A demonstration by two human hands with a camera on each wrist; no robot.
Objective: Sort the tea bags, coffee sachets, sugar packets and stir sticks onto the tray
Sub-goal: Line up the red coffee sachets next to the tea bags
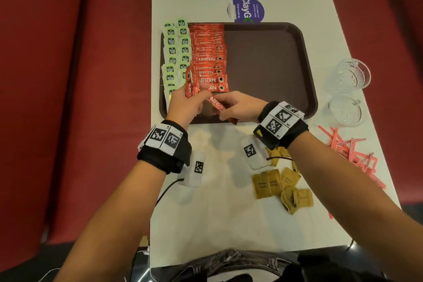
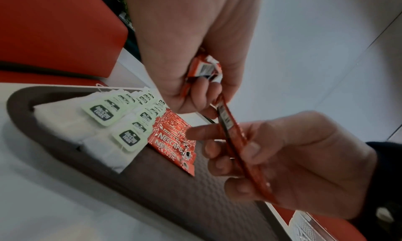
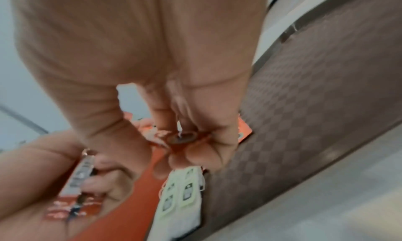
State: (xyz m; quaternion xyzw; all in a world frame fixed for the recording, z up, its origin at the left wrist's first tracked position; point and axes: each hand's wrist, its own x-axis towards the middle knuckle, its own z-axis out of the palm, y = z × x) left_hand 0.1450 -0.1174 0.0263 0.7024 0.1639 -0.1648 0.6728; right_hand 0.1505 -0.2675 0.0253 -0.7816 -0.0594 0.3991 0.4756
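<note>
— Where are my hands?
— Over the tray's (image 1: 270, 57) near edge. My left hand (image 1: 183, 104) grips a bundle of coffee sachets (image 1: 191, 86); my right hand (image 1: 240, 107) pinches one sachet (image 1: 216, 104).
— Sugar packets (image 1: 281, 186)?
— On the bench (image 1: 217, 224), apparently unsorted.

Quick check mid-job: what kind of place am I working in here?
Probably a cafe, canteen or food-court booth. A long white table runs between red padded seats, a brown serving tray lies on it, and a round "ClayGo, clean as you go" sticker sits beyond the tray.
</note>
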